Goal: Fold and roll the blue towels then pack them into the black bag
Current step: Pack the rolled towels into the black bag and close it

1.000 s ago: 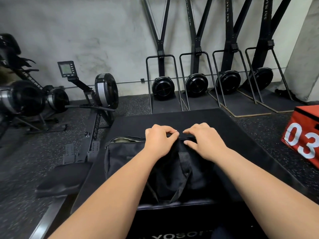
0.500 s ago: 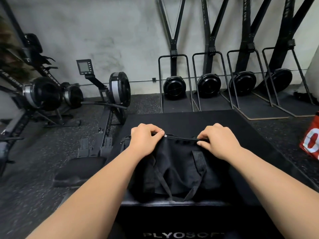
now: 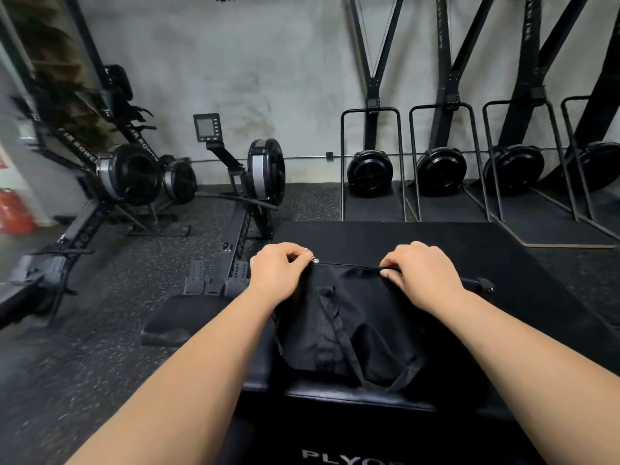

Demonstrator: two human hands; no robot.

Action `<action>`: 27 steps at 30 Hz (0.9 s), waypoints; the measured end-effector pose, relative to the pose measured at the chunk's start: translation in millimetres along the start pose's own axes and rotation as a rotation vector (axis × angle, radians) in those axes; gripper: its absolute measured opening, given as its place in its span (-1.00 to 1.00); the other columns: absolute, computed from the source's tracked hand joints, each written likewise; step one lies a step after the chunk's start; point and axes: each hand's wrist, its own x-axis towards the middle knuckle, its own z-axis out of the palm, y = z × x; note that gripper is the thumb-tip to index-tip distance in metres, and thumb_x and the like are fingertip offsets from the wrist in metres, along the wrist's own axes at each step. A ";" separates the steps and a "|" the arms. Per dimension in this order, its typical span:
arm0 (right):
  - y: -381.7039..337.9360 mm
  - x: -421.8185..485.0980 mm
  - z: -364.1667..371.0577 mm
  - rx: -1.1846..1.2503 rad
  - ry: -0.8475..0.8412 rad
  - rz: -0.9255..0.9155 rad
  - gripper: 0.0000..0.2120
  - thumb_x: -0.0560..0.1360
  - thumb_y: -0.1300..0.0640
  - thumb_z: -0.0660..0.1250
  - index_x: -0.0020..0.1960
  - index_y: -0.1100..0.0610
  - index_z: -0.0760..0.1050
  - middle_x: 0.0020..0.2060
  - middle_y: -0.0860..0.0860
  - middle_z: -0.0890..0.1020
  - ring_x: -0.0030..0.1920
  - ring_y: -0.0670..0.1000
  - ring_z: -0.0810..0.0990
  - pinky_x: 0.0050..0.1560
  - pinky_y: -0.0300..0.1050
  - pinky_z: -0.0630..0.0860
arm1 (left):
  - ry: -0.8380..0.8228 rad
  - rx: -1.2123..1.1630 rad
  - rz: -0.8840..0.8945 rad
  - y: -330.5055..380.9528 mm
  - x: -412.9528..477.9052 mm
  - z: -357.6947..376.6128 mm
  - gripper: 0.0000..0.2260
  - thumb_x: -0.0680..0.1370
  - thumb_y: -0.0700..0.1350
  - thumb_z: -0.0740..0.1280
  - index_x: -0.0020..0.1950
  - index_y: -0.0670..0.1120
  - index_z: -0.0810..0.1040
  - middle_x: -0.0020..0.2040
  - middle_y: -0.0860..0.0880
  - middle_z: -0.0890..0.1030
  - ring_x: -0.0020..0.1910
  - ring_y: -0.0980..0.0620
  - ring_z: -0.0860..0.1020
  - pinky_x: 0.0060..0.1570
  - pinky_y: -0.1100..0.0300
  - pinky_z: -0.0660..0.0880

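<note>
The black bag lies on a black padded box in front of me, its straps hanging toward me. Along the bag's top edge the zipper line looks closed between my hands. My left hand pinches the silver zipper pull at the bag's left end. My right hand grips the top edge of the bag near its right end. No blue towel is visible; the bag's inside is hidden.
A rowing machine stands on the speckled floor to the left of the box, with more rowers behind it. Several ski machines line the back wall. A red object sits at the far left.
My left hand has drawn the zipper pull leftward along the bag's top, closing the opening. My hands are now farther apart. The view has swung left, so the red numbered box is gone.
</note>
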 end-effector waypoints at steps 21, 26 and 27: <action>25.4 -16.1 1.5 0.148 -0.024 0.033 -0.86 0.59 -0.12 0.41 0.12 -0.15 0.64 -0.02 -0.19 0.61 0.10 -0.02 0.58 0.00 -0.02 0.56 | 0.061 0.593 0.379 -20.4 -0.6 -12.6 -0.73 0.62 0.13 0.38 0.31 0.18 0.63 0.22 0.13 0.61 0.21 -0.07 0.50 0.26 -0.05 0.29; 45.3 -27.4 -2.9 0.035 -0.122 0.072 -0.83 0.62 -0.16 0.36 0.16 -0.18 0.64 0.02 -0.18 0.61 0.13 -0.02 0.54 0.02 -0.01 0.56 | -0.081 0.721 0.396 -18.0 5.4 -8.9 -0.81 0.67 0.11 0.31 0.24 0.21 0.64 0.17 0.14 0.65 0.19 -0.04 0.51 0.32 -0.01 0.28; 47.4 -29.0 -3.1 0.012 -0.110 0.076 -0.82 0.63 -0.16 0.34 0.16 -0.18 0.64 0.02 -0.18 0.62 0.13 -0.01 0.54 0.02 -0.02 0.55 | -0.071 0.712 0.395 -15.9 7.1 -7.5 -0.83 0.67 0.11 0.32 0.22 0.20 0.66 0.15 0.14 0.66 0.17 -0.04 0.52 0.30 -0.01 0.28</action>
